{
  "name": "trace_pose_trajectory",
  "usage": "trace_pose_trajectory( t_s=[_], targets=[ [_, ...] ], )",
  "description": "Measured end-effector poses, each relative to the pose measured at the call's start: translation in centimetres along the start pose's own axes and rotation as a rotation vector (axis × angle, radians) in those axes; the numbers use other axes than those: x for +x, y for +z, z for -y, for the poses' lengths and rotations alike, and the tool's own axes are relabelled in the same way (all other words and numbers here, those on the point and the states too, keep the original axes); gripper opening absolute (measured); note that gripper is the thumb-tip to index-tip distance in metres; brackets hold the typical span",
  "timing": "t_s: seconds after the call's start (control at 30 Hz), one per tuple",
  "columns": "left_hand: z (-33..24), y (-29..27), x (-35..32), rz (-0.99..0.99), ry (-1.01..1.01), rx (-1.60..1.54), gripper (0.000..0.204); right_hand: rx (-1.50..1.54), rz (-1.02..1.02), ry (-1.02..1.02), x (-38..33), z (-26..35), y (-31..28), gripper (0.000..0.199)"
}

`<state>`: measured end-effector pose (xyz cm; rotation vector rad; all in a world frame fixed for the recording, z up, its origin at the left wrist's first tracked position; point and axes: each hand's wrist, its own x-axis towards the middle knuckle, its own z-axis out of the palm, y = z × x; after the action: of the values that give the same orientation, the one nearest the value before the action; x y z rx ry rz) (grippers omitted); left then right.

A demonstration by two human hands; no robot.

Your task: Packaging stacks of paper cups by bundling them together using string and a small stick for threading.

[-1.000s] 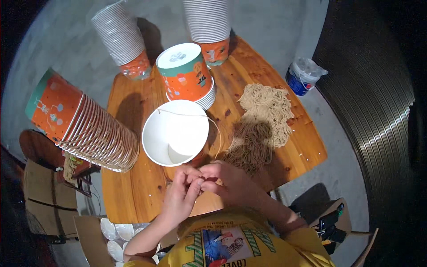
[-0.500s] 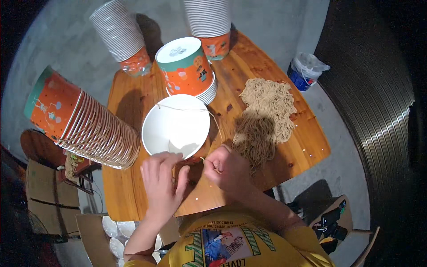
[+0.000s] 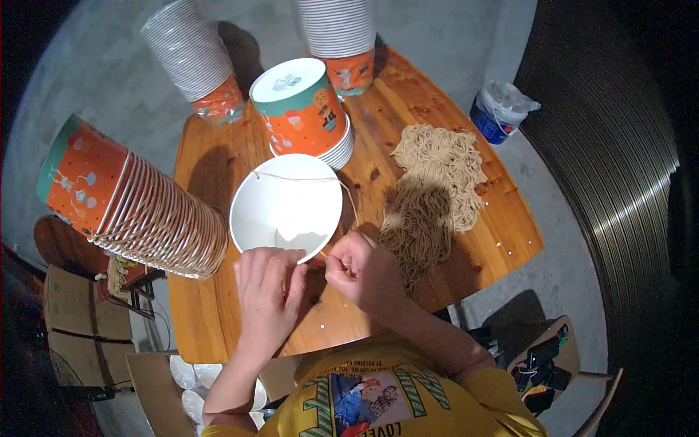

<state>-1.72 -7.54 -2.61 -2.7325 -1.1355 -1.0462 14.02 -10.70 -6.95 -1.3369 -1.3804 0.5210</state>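
A large white-lined paper bucket (image 3: 284,200) leans on the table with its mouth tipped toward me. My left hand (image 3: 263,291) holds its near rim, fingers over the edge and thumb on the outside. A thin tan cord (image 3: 295,178) crosses the far side of the mouth and hangs down past the right wall. Close to the rim's near right, my right hand (image 3: 368,275) is closed in a pinch on the cord's end. Beside this hand lies a heap of tan cords (image 3: 437,167), partly in shadow.
A long stack of orange buckets (image 3: 160,211) with cords leans at the left. Behind the bucket stand upturned buckets (image 3: 302,116) and two tall wrapped stacks, one a bucket stack (image 3: 191,58). A pail (image 3: 502,113) stands on the floor, right. A carton (image 3: 156,393) holds white round pieces below.
My right hand has moved slightly left, bringing the cord's end up to the bucket's rim. My left hand has shifted a little along the near rim.
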Motion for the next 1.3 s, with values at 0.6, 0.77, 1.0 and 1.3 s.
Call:
trace_pose_trajectory(
  t_s=[0.6, 0.77, 1.0, 1.3],
  targets=[
    [0.6, -1.0, 1.8, 0.124, -0.108, -0.211, 0.015, 0.003, -0.049, 0.031, 0.2, -0.2, 0.6, 0.015],
    [0.5, -1.6, 3.1, 0.362, -0.288, -0.386, 0.016, -0.04, -0.045, 0.001, 0.3, -0.2, 0.5, 0.016],
    [3.1, -1.0, 5.4, 0.606, -0.19, -0.505, 0.018, -0.062, -0.048, -0.018, 0.2, -0.2, 1.0, 0.018],
    [4.3, -0.1, 7.1, 0.906, -0.173, -0.545, 0.016, -0.045, -0.085, -0.091, 0.3, -0.5, 1.3, 0.015]
  ],
)
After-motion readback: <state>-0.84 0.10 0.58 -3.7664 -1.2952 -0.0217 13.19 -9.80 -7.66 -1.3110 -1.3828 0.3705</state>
